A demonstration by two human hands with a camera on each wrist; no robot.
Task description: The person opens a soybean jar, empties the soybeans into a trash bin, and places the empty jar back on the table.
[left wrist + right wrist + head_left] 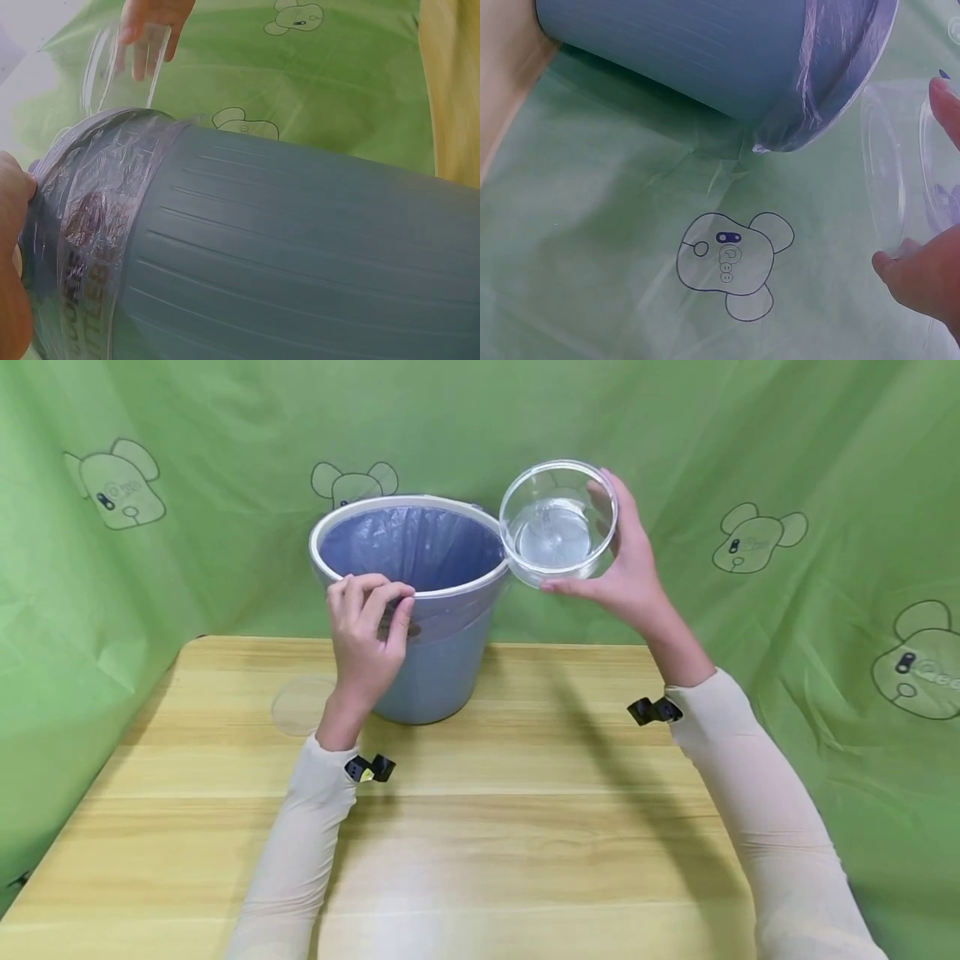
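Note:
A blue-grey trash bin (442, 652), fitted with a thin clear liner (112, 172), stands upright at the back of the table. My left hand (367, 631) pinches the near left of its pale rim (360, 508), fingers over the top and thumb outside. In my right hand (630, 568) is a clear round bowl (558, 547), gripped by its right side with thumb below and fingers behind. The bowl is tilted, its mouth facing me, and its left edge overlaps the bin's right rim in the head view. In the right wrist view the bowl (885, 165) shows beside the bin's mouth.
On the table (480, 852) a clear round disc (296, 706) lies left of the bin, partly behind my left wrist. A green curtain (697, 435) with printed mouse heads hangs behind and around the table. Each sleeve cuff carries a small black camera (654, 710).

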